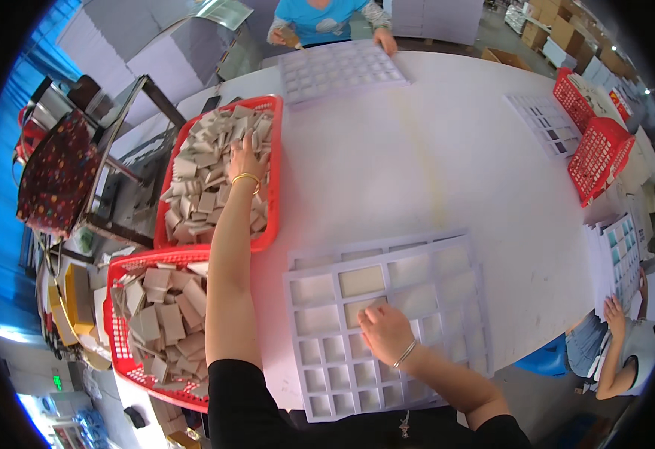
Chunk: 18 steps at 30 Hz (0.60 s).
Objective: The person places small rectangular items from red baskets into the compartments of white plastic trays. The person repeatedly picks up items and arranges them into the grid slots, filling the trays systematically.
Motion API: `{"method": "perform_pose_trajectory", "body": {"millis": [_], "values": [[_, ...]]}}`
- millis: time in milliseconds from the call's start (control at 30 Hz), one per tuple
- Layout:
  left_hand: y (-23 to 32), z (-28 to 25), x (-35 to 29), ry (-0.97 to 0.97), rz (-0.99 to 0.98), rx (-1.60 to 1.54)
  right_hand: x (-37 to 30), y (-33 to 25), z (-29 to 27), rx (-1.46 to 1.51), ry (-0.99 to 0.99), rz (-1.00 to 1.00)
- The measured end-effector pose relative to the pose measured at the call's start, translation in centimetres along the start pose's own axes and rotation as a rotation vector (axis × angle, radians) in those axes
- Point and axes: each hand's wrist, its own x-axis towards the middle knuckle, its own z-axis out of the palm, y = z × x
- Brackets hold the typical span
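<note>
My left hand [245,162] reaches into the farther red basket [276,150], its fingers apart over a heap of beige tiles [204,161]. No tile shows in its grasp. Close to my body lies a white compartment tray [336,329], stacked on at least one similar tray. My right hand [385,331] is over it, fingers bent and closed on a beige tile [354,312] at a compartment; the fingertips hide part of that tile. Another beige tile [362,281] lies flat in the compartment just beyond.
A nearer red basket [118,329] holds larger beige tiles. Across the white table [357,165], a person in blue works at another compartment tray [342,71]. Red baskets [601,153] and a partly filled tray [544,123] stand at right, near another person. A metal rack [110,161] borders the left.
</note>
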Motion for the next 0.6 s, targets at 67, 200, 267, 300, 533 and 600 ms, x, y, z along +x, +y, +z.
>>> {"method": "perform_pose_trajectory", "body": {"millis": [67,200,267,300,533,600], "values": [[0.1,1.9,1.0,0.028,0.035,0.042,-0.1,0.1,-0.1,0.009,0.004,0.000],[0.1,3.1,1.9,-0.018,-0.016,0.079,-0.3,0.3,0.0,0.015,0.039,0.007],[-1.7,4.0,2.9,0.078,0.011,0.016,-0.2,0.1,-0.4,-0.009,0.029,0.015],[-2.3,3.9,3.0,0.108,0.017,-0.041,-0.2,0.0,-0.4,-0.008,0.026,0.019],[-5.8,-0.4,1.5,0.185,-0.313,-1.151,0.0,-0.2,-0.1,0.041,-0.011,0.022],[-4.2,-3.4,-0.8,-0.088,-0.581,-1.337,0.0,0.8,0.4,0.086,0.017,0.022]]}}
